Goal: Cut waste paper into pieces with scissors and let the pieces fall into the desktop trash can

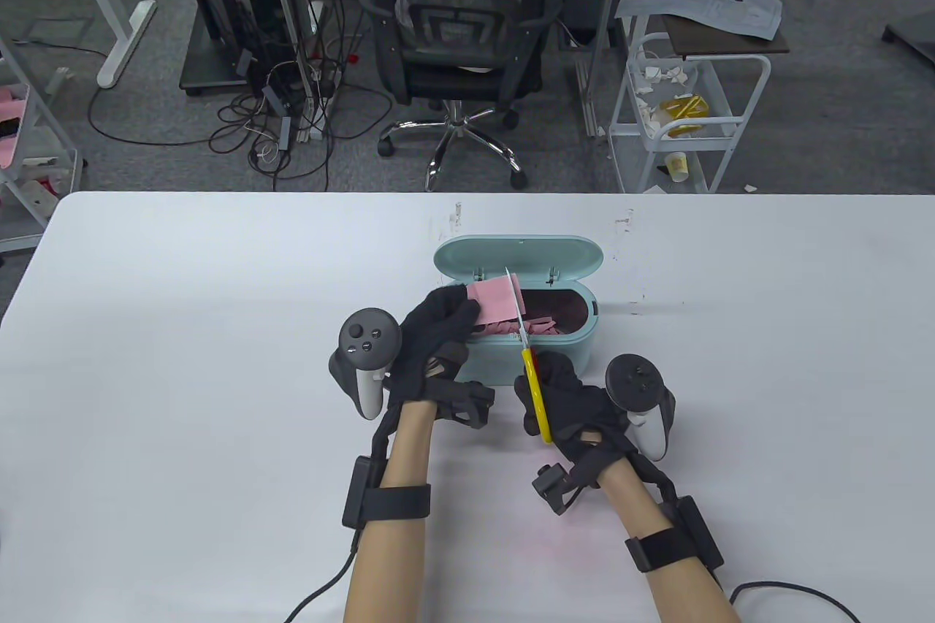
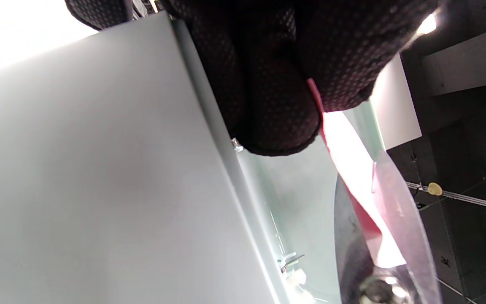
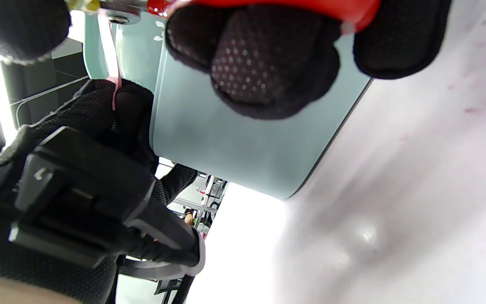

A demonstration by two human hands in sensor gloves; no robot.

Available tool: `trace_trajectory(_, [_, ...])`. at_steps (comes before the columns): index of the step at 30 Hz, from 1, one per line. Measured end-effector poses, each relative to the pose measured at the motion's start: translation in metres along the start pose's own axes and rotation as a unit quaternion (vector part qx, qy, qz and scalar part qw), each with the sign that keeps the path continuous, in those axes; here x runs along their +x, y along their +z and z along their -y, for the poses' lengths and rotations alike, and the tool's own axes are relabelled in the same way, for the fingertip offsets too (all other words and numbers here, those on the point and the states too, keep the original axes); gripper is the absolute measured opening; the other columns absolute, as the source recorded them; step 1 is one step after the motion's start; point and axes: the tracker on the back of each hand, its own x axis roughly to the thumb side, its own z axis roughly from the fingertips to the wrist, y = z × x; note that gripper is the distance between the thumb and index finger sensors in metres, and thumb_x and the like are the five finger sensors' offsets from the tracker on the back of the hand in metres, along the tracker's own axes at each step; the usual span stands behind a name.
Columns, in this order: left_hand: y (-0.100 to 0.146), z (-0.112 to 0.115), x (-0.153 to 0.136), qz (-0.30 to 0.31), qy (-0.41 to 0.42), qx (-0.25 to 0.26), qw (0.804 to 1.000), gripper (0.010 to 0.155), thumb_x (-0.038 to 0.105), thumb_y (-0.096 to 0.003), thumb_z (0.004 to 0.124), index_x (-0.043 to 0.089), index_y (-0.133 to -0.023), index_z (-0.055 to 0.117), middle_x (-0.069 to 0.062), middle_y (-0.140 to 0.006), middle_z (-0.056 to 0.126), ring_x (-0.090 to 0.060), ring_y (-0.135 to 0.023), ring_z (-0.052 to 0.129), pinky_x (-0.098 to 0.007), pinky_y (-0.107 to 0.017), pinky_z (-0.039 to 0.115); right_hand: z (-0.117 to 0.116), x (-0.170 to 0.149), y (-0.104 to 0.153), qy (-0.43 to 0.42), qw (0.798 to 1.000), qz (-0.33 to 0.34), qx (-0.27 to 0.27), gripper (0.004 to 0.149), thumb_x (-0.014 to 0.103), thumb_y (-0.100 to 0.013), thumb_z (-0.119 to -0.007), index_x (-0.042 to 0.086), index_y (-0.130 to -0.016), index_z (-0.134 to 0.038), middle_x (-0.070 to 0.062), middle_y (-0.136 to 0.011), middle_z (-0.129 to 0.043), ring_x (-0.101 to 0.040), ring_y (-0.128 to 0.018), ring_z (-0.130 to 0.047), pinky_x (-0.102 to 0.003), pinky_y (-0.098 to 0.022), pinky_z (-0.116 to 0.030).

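Mid-cut: L hand pinching paper over bin (scraps inside), R hand gripping scissors; more left.

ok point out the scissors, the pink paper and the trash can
scissors (image 1: 535,389), table view, on the yellow handle
pink paper (image 1: 493,303), table view, on the sheet's flat face
trash can (image 1: 544,353), table view, on its front wall

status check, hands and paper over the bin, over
Left hand pinches pink paper over open trash can. Right hand grips scissors, blades on the paper. Pink pieces already in can. Nothing blocking.
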Motion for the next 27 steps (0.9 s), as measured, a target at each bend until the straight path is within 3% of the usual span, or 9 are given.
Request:
trace_trajectory(19, [-0.0006,-0.0001,0.0002,0.002,-0.008,0.0,1.0,0.035,0.042,-0.0461,0.088,0.03,-0.079,0.092,0.007,-0.059,0.109,-0.016,-0.058,0.105,-0.065,-0.074,0.053,0.0018,-0.0002,-0.0014,-0.015,1.0,0.006,-0.014,0.078,0.067,-0.037,-0.073,0.015,-0.091,-0.05,0.008,-0.059,-0.089,-0.016,-0.027,-0.1,-0.057,-0.047,-0.079])
trace_trajectory(27, [-0.0004,0.0,0.0002,0.002,-0.007,0.0,1.0,0.035,0.042,-0.0459,0.088,0.03,-0.079,0.092,0.008,-0.059,0.109,-0.016,-0.058,0.105,-0.065,-0.074,0.053,0.0028,-0.0019,0.0011,-0.019,0.998,0.008,-0.056,0.071,0.06,-0.036,-0.076,0.013,-0.085,-0.057,0.013,-0.049,-0.093,-0.01,-0.015,-0.102,-0.051,-0.042,-0.085])
